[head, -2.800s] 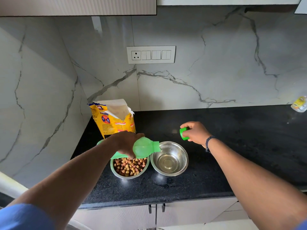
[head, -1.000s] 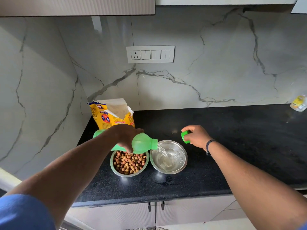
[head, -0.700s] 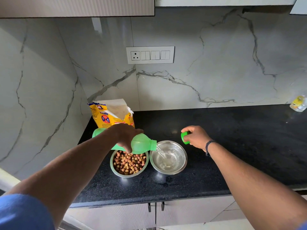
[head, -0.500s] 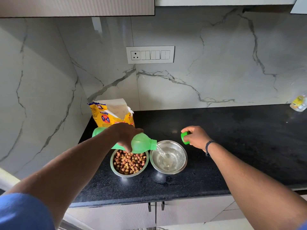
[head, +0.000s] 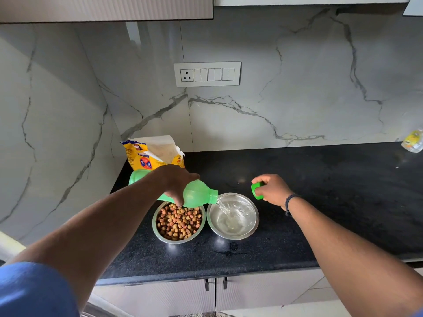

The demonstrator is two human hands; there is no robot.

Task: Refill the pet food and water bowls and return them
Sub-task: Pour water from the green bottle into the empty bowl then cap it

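Note:
Two steel bowls stand side by side on the black counter (head: 320,191). The left food bowl (head: 178,221) is full of brown kibble. The right water bowl (head: 233,216) holds shallow water. My left hand (head: 175,180) grips a green bottle (head: 196,196) tipped on its side over the food bowl, its mouth at the water bowl's left rim. A thin stream of water runs from it into that bowl. My right hand (head: 271,188) rests just right of the water bowl, closed around the green bottle cap (head: 256,191).
An open yellow pet food bag (head: 153,154) stands in the back left corner behind the bottle. A small clear packet (head: 414,141) lies at the far right against the marble wall. A switch panel (head: 207,74) is on the wall. Cabinet doors (head: 215,294) sit below the counter edge.
The bottle has tilted further since 2.8 s ago and water now flows into the right bowl, whose level has risen. My right hand with the cap has barely shifted.

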